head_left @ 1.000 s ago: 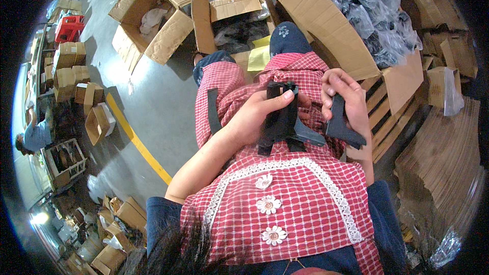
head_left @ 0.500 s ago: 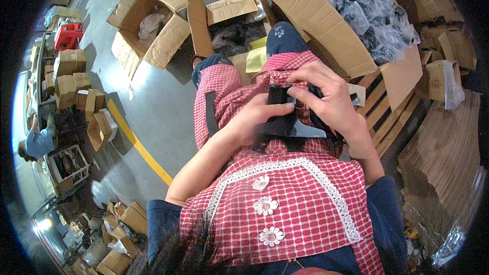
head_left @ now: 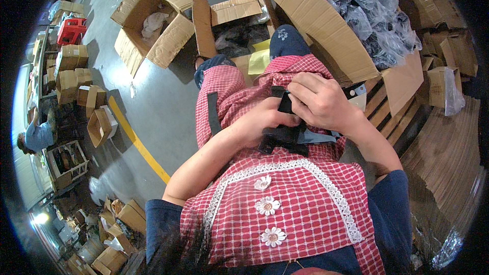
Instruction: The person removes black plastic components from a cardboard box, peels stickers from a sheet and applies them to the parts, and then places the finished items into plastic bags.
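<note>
Two hands are meeting over a black strap-like piece (head_left: 285, 132) at the centre of the frame, above the lap of a person wearing a red checked apron (head_left: 285, 203). Much of that black piece is lying hidden under the hands, so its full shape is hard to make out. The largest thing around is the big cardboard box (head_left: 326, 30) running across the upper right, holding a heap of clear plastic bags with dark contents (head_left: 372, 5); the frame's curved rim is cutting off its far end. An open empty-looking carton (head_left: 147, 25) is sitting in the upper left on the grey floor, and a yellow floor line (head_left: 137, 142) is slanting down the left side. Wooden pallet slats (head_left: 402, 122) are showing at the right, partly covered by the forearm. The right hand (head_left: 321, 102) is curling its fingers together over the top of the black piece, gripping it. The left hand (head_left: 270, 122) is pressing against the piece from the left, fingers closed on it, thumb hidden.
</note>
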A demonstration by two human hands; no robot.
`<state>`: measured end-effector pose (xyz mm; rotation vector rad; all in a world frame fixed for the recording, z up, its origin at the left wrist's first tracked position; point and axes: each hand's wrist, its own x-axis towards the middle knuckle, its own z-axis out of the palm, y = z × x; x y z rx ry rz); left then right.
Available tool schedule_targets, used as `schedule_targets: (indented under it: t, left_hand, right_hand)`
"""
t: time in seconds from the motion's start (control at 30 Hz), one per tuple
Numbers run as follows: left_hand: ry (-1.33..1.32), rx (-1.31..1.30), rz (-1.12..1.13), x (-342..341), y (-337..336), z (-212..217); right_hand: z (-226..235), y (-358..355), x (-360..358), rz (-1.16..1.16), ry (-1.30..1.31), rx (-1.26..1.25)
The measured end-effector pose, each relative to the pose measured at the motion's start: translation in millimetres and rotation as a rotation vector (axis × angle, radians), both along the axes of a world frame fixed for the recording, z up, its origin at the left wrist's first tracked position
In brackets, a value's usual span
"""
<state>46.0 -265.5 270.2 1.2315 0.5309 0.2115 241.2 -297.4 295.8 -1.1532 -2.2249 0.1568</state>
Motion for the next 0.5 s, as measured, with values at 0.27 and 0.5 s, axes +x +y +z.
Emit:
schedule_targets:
  t: [0.27, 0.5]
  left_hand:
    - [-0.140, 0.627, -0.103, -4, 7, -6]
    - [0.145, -0.551, 0.126, 9, 3, 7]
  right_hand:
    - [-4, -7, 1, -0.064, 0.085, -0.069]
    - [-2, -4, 23, -0.093, 0.484, -0.442]
